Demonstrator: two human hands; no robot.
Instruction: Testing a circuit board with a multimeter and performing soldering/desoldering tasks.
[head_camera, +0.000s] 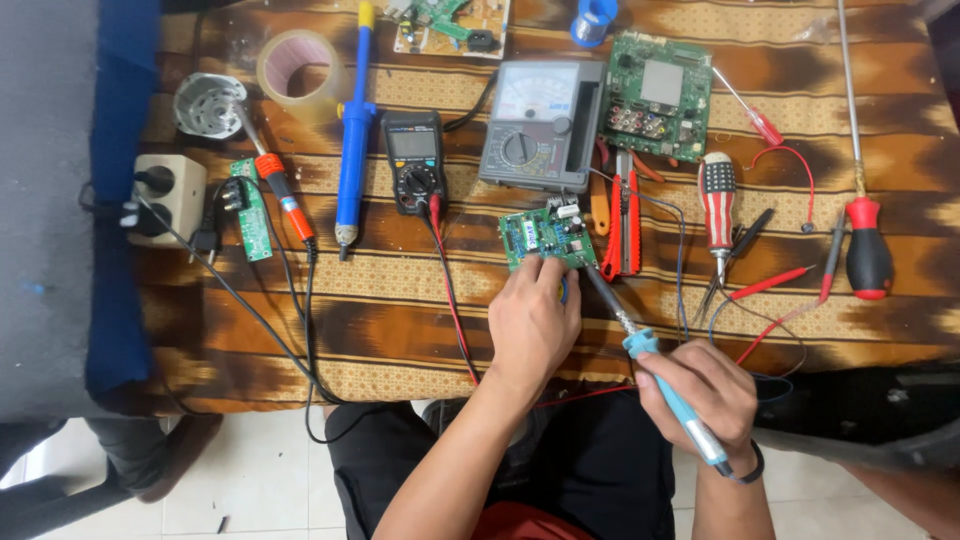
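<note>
A small green circuit board (543, 236) lies on the brown patterned cloth (400, 300) near the middle of the table. My left hand (533, 318) rests against the board's near edge, fingers curled on it. My right hand (702, 392) grips a blue-handled soldering iron (650, 365); its metal tip points up-left and reaches the board's right corner.
Behind the board sit a black digital multimeter (414, 160), a grey analog meter (538, 125) and a larger green board (658, 95). Red pliers (623, 215), screwdrivers (718, 205), a blue desoldering pump (352, 130), tape roll (298, 68) and a power strip (165, 198) lie around, with cables.
</note>
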